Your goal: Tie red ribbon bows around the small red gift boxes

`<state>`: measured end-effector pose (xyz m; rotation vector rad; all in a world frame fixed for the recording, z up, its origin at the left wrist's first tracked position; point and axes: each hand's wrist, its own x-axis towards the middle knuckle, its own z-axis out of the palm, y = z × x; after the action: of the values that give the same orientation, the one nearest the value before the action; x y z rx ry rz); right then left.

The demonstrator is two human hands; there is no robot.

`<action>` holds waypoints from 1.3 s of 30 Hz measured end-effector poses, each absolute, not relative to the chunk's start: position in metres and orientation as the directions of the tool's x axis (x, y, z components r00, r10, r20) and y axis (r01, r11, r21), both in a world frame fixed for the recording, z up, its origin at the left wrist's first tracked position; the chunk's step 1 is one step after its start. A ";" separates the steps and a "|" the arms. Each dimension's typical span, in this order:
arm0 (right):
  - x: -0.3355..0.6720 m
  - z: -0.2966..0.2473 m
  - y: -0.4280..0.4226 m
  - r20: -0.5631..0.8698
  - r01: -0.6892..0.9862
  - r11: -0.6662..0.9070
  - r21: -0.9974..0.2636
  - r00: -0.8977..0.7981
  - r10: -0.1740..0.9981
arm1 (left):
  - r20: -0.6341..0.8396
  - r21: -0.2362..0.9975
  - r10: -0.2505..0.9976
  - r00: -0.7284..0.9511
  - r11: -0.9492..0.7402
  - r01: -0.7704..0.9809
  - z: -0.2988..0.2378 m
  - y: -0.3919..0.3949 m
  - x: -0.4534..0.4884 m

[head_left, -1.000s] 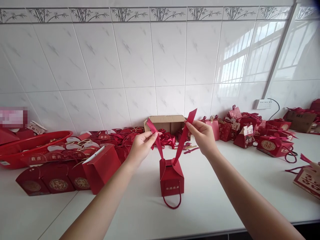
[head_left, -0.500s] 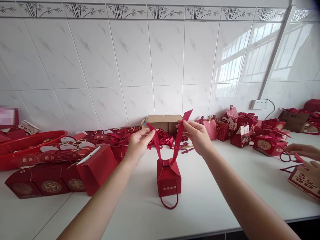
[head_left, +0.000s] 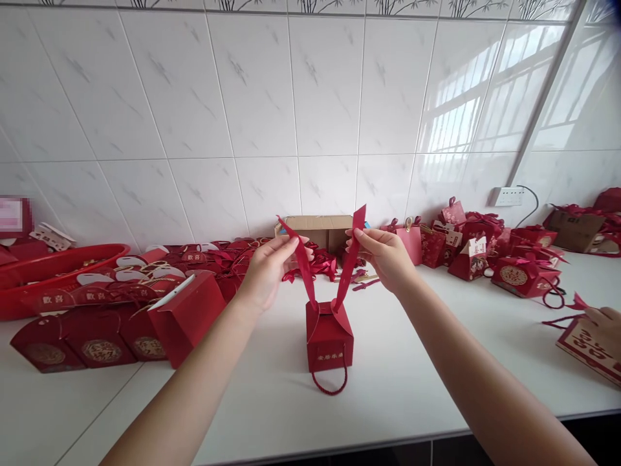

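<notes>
A small red gift box [head_left: 330, 340] with gold lettering stands upright on the white table in front of me. Its dark red cord handle [head_left: 330, 392] hangs down at the near side and rests on the table. From the top of the box a red ribbon [head_left: 345, 275] rises in two ends that spread into a V. My left hand [head_left: 269, 268] pinches the left end between thumb and fingers. The right end is pinched by my right hand [head_left: 385, 255], its tip sticking up above the fingers.
Folded red boxes [head_left: 101, 343] stand in a row at left, beside a red basin [head_left: 63, 262]. Behind my hands is an open cardboard box [head_left: 317, 223] with red ribbons. More gift boxes [head_left: 521, 278] sit at right, where another person's hand [head_left: 606, 320] holds a patterned box [head_left: 589, 346].
My view has tilted down slightly. Both ribbon ends stay pinched, and the flaps at the top of the gift box are drawn closer together. At right, only one of the other person's hands remains visible.
</notes>
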<state>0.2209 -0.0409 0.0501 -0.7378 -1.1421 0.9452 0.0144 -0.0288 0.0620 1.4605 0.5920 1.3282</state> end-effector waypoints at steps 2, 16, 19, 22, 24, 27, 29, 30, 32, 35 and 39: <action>0.218 0.054 -0.039 0.378 -0.218 0.391 -0.894 0.099 0.920 | 0.400 0.906 0.854 0.332 -0.312 -0.288 0.064 -0.028 0.017; 0.198 0.051 -0.044 0.396 0.012 0.408 -0.913 -0.218 0.892 | 0.321 0.917 0.850 0.418 -0.389 0.087 0.059 -0.024 0.030; 0.197 0.046 -0.041 0.443 0.030 0.459 -0.888 -0.208 0.872 | 0.261 0.961 0.833 0.488 -0.271 -0.051 0.058 -0.020 0.025; 0.197 0.037 -0.036 0.614 0.153 0.644 -0.749 -0.202 0.763 | 0.195 0.978 0.847 0.494 -0.131 -0.163 0.054 -0.014 0.020; 0.199 0.030 -0.032 0.751 0.305 0.778 -0.549 -0.228 0.620 | 0.141 0.977 0.863 0.486 -0.044 -0.207 0.052 -0.010 0.018; 0.203 0.022 -0.029 0.830 0.541 0.818 -0.197 -0.352 0.432 | 0.092 0.970 0.872 0.480 0.029 -0.240 0.052 -0.007 0.017; 0.206 0.020 -0.029 0.816 0.664 0.747 0.000 -0.432 0.384 | 0.071 0.971 0.869 0.490 0.052 -0.233 0.054 -0.007 0.016; 0.208 0.020 -0.029 0.805 0.707 0.703 0.075 -0.459 0.376 | 0.055 0.973 0.863 0.502 0.067 -0.222 0.055 -0.007 0.015; 0.209 0.021 -0.029 0.791 0.755 0.635 0.160 -0.483 0.376 | 0.030 0.973 0.855 0.517 0.095 -0.213 0.057 -0.009 0.015; 0.209 0.021 -0.027 0.811 0.775 0.615 0.143 -0.448 0.375 | 0.062 0.966 0.866 0.495 0.072 -0.248 0.057 -0.012 0.017; 0.205 0.014 -0.028 0.894 0.688 0.703 -0.183 -0.180 0.409 | 0.334 0.942 0.891 0.307 -0.325 -0.082 0.051 -0.020 0.021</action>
<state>0.2049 -0.0278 0.0141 -0.8660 -1.8080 -0.3149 0.0212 -0.0196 0.0509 1.5651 0.7635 1.2105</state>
